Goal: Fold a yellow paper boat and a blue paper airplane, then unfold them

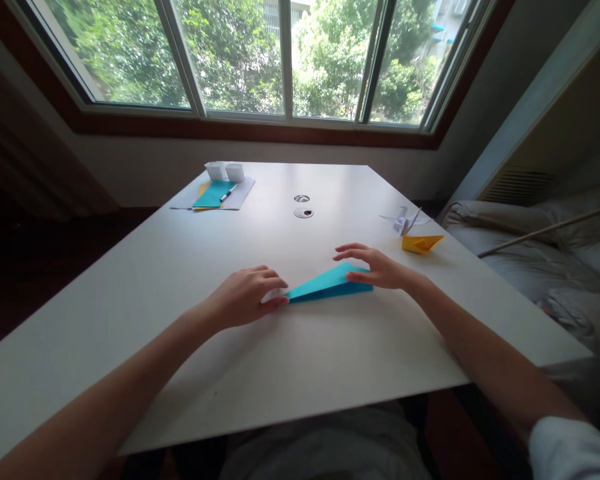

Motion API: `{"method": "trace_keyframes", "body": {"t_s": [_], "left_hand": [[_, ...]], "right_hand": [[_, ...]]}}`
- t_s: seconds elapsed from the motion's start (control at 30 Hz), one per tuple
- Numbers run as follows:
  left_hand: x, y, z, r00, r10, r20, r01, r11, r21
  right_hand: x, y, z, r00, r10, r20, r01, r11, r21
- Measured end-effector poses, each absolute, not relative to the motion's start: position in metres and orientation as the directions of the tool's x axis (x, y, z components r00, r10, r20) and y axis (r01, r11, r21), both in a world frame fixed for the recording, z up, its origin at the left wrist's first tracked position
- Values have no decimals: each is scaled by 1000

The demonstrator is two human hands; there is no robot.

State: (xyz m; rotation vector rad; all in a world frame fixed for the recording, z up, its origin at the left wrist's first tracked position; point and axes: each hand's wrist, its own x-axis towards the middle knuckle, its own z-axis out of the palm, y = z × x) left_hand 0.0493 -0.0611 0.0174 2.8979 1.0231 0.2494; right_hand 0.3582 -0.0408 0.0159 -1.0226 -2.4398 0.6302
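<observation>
Folded blue paper lies on the near surface, its left point pinched in the left hand's narrow grip, seemingly for steadiness; the right hand's grip spreads wide at the right end, perhaps to control loose layers.

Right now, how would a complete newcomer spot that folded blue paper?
Find the white table below the window. Toward its near edge, the folded blue paper lies between the left hand, at its narrow tip, and the right hand, at its wide end. Unlike the flat blue sheet farther back, it tapers.
</observation>
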Motion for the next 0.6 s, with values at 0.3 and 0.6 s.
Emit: {"method": "trace_keyframes", "body": {"t_s": [0.3,0.6], "left_hand": [[46,-56,11,829,550,101,532,-831,161],[41,-47,7,779,621,89,604,-781,160]], "right_hand": [[369,-39,18,-678,735,18,651,612,-450],[369,-43,14,-675,734,-79,685,584,-435]]}}
